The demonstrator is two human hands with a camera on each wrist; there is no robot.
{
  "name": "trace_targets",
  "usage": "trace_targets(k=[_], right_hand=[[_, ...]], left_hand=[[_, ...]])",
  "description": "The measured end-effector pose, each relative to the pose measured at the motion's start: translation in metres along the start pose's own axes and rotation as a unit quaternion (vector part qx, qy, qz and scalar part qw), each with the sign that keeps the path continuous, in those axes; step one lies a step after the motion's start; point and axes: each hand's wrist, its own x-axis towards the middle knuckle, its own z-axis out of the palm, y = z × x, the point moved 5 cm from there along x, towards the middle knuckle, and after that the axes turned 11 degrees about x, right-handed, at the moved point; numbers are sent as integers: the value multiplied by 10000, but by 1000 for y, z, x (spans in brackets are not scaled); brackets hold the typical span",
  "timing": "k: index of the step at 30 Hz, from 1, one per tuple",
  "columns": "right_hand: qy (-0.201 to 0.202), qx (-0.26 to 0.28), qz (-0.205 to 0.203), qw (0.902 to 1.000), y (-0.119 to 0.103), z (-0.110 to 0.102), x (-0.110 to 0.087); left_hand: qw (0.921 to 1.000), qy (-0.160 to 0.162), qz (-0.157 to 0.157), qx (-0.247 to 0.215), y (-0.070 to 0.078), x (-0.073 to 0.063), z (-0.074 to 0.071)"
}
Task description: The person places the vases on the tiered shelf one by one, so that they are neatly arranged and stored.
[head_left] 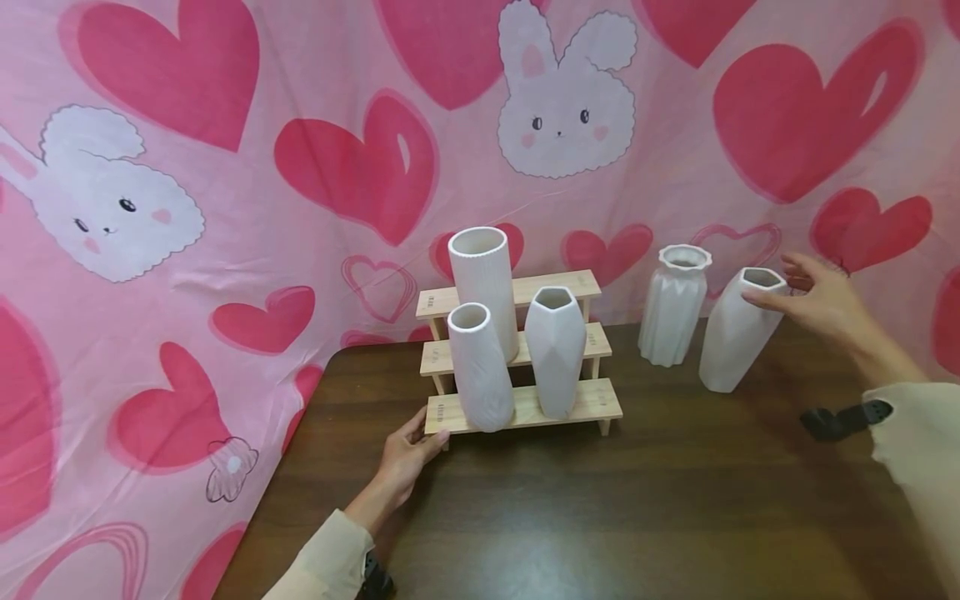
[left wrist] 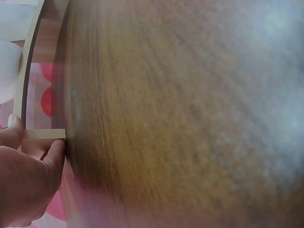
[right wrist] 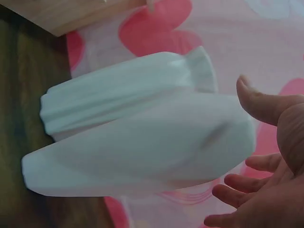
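The left hand (head_left: 402,460) grips the left end of a three-step wooden stand (head_left: 600,398), its thumb on the front step and a finger against the short leg (left wrist: 45,134). On the right, the right hand (head_left: 823,302) is spread around the top of a faceted white vase (head_left: 729,337); its thumb (right wrist: 266,102) and fingers stand apart and are not curled round it. Beside that vase is a fluted white vase (head_left: 671,308) with a scalloped rim. Two white vases, one rounded (head_left: 482,379) and one faceted (head_left: 555,362), stand on the lowest step.
A taller ribbed white vase (head_left: 483,271) stands farther back on the stand. All of this is on a dark brown wooden table (head_left: 600,508). A pink cloth (head_left: 300,50) with hearts and rabbits hangs behind and along the left.
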Motion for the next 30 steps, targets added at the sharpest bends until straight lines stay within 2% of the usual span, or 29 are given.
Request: trace_targets(k=[3,9,13,21,25,30], right_hand=[[74,139,-57,9999,10,3,1],[175,252,134,9994,19,9,-1],[265,321,16,9991,21,10,-1],[460,1366,-83,9895,26,10,-2],[458,1495,107,9876,27,9,-1],[344,1663,563,9839,29,8,0]], left_hand=[[10000,12,-31,-10,-1,0,0],[10000,31,-37,-54,0,0,1],[9999,61,-25,-116,0,1,0],[10000,53,-41,-5,0,1,0],[9999,47,-99,13,0,0,-1],[9999,46,-111,25,-2,1,-1]])
